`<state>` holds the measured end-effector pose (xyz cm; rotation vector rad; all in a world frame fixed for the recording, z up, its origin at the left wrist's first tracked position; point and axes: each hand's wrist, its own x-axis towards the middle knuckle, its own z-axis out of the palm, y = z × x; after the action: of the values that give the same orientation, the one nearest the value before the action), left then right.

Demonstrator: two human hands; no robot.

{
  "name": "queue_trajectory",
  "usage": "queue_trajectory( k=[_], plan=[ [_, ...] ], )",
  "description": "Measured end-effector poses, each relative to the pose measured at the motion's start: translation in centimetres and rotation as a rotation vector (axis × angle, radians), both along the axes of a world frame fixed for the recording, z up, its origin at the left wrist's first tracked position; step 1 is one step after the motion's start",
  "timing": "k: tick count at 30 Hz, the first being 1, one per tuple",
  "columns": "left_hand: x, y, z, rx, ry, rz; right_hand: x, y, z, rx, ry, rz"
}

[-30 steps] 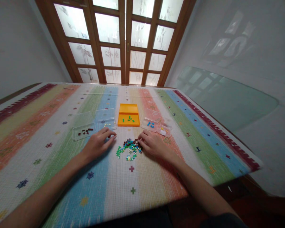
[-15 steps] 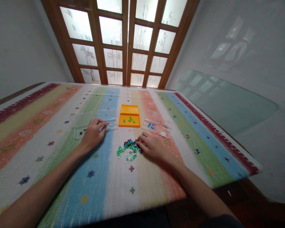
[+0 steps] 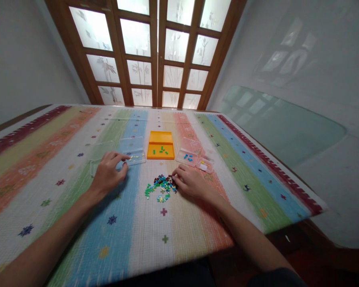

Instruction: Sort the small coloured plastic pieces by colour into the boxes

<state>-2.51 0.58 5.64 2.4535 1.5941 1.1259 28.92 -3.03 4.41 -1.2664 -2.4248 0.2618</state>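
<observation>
My left hand (image 3: pixel 109 173) hovers at the near left corner of a clear box (image 3: pixel 137 161) with a few pale yellow pieces, thumb and index finger apart and nothing between them. It covers much of another clear box (image 3: pixel 92 168) to its left. My right hand (image 3: pixel 190 181) rests at the right edge of a pile of small blocks (image 3: pixel 164 183) in brown, green, blue and pale yellow. Its fingers are closed at the brown blocks; what they pinch is too small to make out.
An open orange box (image 3: pixel 160 156) with several green blocks stands behind the pile. Right of it are a clear box (image 3: pixel 182 159) with blue blocks and a smaller one (image 3: pixel 208 169) with yellow and white pieces. A striped cloth (image 3: pixel 149 239) covers the table.
My left hand has drawn back slightly left from the pale-yellow box, and its thumb and index finger have spread apart. My right hand stays at the pile. The view has shifted slightly.
</observation>
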Motion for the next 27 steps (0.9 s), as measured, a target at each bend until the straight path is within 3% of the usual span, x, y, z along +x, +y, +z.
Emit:
queue_trajectory(
  k=[4, 12, 18, 27],
  plan=[
    [0.1, -0.7, -0.4, -0.067, -0.011, -0.083, 0.1, 0.0, -0.1, 0.003, -0.004, 0.011],
    [4.4, -3.6, -2.6, -0.218, -0.018, -0.435, -0.4, -0.4, -0.2, -0.034, 0.035, 0.062],
    [4.9, -4.0, -3.6, -0.223, 0.005, -0.468, -0.8, -0.6, -0.2, -0.04, -0.005, 0.066],
    [3.1, -3.6, -2.1, -0.268, 0.039, -0.516, -1.1, -0.8, 0.0, -0.064, -0.03, 0.083]
  ],
)
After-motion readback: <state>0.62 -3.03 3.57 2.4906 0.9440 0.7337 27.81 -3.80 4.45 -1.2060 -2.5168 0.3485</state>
